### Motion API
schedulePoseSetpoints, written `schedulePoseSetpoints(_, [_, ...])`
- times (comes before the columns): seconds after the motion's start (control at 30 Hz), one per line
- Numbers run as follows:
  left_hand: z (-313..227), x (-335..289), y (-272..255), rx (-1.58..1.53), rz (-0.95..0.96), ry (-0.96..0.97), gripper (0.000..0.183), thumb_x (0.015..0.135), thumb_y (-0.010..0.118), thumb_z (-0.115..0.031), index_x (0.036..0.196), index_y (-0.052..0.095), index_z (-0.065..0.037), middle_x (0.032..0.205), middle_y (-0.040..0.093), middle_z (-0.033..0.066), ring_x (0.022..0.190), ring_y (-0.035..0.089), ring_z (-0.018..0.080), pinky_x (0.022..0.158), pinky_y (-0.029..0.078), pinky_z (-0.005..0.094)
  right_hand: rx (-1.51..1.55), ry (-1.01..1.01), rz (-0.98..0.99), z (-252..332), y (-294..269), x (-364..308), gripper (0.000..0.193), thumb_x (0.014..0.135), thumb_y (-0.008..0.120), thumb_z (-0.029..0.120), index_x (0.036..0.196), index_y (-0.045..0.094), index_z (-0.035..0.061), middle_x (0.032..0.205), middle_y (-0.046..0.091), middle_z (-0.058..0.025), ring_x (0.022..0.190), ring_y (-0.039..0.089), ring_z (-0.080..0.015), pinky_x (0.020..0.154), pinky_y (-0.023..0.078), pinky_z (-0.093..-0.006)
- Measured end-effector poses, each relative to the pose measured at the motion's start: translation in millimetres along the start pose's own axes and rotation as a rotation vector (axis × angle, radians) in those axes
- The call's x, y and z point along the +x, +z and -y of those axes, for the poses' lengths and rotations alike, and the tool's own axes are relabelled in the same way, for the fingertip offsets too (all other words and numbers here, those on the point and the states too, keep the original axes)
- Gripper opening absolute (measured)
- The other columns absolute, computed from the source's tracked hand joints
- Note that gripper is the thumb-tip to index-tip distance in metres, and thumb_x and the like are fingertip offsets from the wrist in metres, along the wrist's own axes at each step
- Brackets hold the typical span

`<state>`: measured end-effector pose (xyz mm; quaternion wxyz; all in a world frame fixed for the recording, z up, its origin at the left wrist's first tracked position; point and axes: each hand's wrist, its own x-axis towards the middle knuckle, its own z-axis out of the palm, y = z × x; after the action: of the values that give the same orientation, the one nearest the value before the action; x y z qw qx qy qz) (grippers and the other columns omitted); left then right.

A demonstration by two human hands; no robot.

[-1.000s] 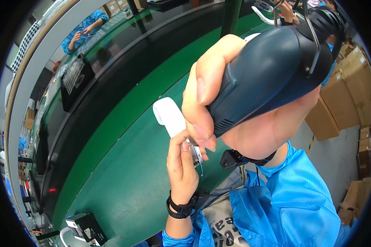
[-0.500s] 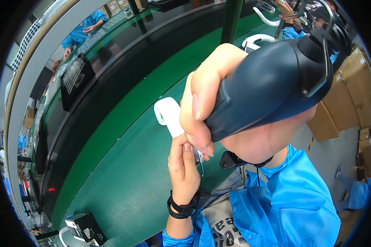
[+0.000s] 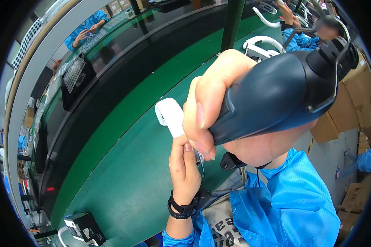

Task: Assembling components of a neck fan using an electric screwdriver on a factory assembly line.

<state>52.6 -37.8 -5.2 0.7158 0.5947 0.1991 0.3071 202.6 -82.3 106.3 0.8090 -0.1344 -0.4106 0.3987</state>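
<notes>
My right hand (image 3: 212, 88) is wrapped round a dark blue-black electric screwdriver (image 3: 270, 84), a thick-bodied tool with a metal wire hanger at its upper end. Its tip is hidden behind my fingers. Below it, my left hand (image 3: 184, 166) pinches a white plastic device (image 3: 172, 117) with a curved, hooked end pointing up and to the left. Some inner parts and a thin wire show at the device's lower end, beside my left fingers. Both hands meet over the device, so the spot where the tool is aimed is hidden.
A green bench (image 3: 123, 185) lies beneath, with a dark conveyor belt (image 3: 123, 61) beyond it. A black-and-white box (image 3: 85, 228) stands at the lower left. More white devices (image 3: 261, 45) and a co-worker are at the upper right. Cardboard boxes (image 3: 338, 107) are stacked on the right.
My right hand and the screwdriver have shifted slightly right and down in the picture. My left hand keeps its pinch on the white device with hardly any movement.
</notes>
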Motion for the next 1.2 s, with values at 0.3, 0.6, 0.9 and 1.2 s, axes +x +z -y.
schedulePoseSetpoints(0.3, [1,1,0,0.005,-0.027,0.002,0.03,0.116,0.048,-0.027,0.118,0.059,0.001,0.09,0.067,0.0074,0.075,0.065,0.0141,0.068,0.053,0.0272,-0.083,0.037,0.038,4,-2,-2,0.108,0.09,0.017,0.095,0.12,0.06,0.0002,0.104,0.066,-0.0274,0.07,0.062,-0.0308,0.058,0.052,-0.04])
schedulePoseSetpoints(0.6, [3,1,1,0.131,-0.027,0.064,0.019,0.112,0.044,-0.007,0.118,0.06,0.0,0.083,0.069,0.0043,0.073,0.065,0.011,0.066,0.049,0.0257,0.02,-0.094,0.073,-15,4,1,0.07,0.102,0.055,0.064,0.099,0.065,-0.0048,0.079,0.066,-0.0218,0.066,0.065,-0.0282,0.068,0.06,-0.0471])
schedulePoseSetpoints(0.9, [-1,1,5,0.195,-0.087,0.138,0.019,0.112,0.046,-0.009,0.117,0.061,0.001,0.079,0.067,0.0036,0.071,0.063,0.0116,0.066,0.049,0.0266,-0.096,-0.032,0.128,-13,7,8,0.071,0.1,0.057,0.064,0.092,0.064,-0.0057,0.074,0.064,-0.019,0.061,0.063,-0.0268,0.063,0.059,-0.0457])
schedulePoseSetpoints(1.2, [-2,1,6,0.117,-0.074,0.184,0.022,0.113,0.042,-0.011,0.106,0.058,0.002,0.085,0.069,0.0084,0.074,0.067,0.0158,0.067,0.05,0.0288,-0.3,0.13,0.106,-11,11,10,0.093,0.093,0.033,0.084,0.099,0.063,-0.0032,0.071,0.06,-0.0099,0.058,0.055,-0.0164,0.053,0.047,-0.0308])
